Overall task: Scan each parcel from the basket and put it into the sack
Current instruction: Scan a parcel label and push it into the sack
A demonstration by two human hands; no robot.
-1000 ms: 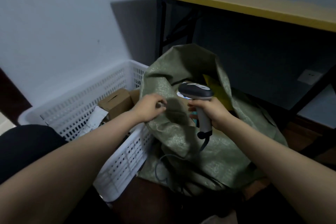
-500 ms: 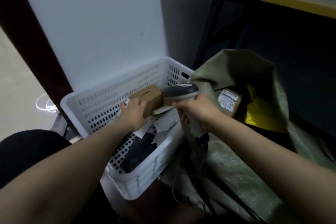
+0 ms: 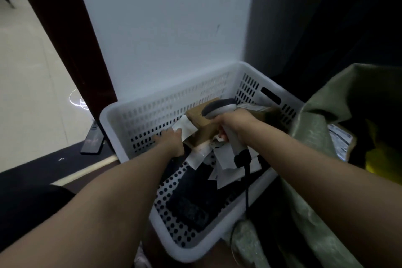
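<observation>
The step in hand looks like picking the next parcel out of the white perforated basket (image 3: 113, 115), which fills the middle of the frame. The left hand (image 3: 168, 141) reaches in along the far-left wall. Its fingers look stretched out, the thumb touching a white paper flap (image 3: 185, 129) at the corner of a brown cardboard box (image 3: 202, 119), and no closed grip on it shows. The right hand (image 3: 233, 125) is clenched round the handle of a grey barcode scanner (image 3: 218, 107), whose head hangs over the same box. Its black cable (image 3: 247, 180) drops over the basket's near-right rim.

The box lies at the back of the basket with a second carton (image 3: 256, 111) just beside it toward the right. Loose white slips (image 3: 226, 165) and a dark soft packet (image 3: 191, 206) lie lower in the frame. The green woven sack (image 3: 315, 132) stands open at the right edge, touching the basket, and a labelled parcel (image 3: 339, 139) is already inside.

To do this well, the left hand should probably take the box by its body, not by the paper flap, which may tear or peel. The box should then be turned so its label faces the scanner head. The cable needs to stay clear of the slips, and the sack's mouth must stay open for the drop.
</observation>
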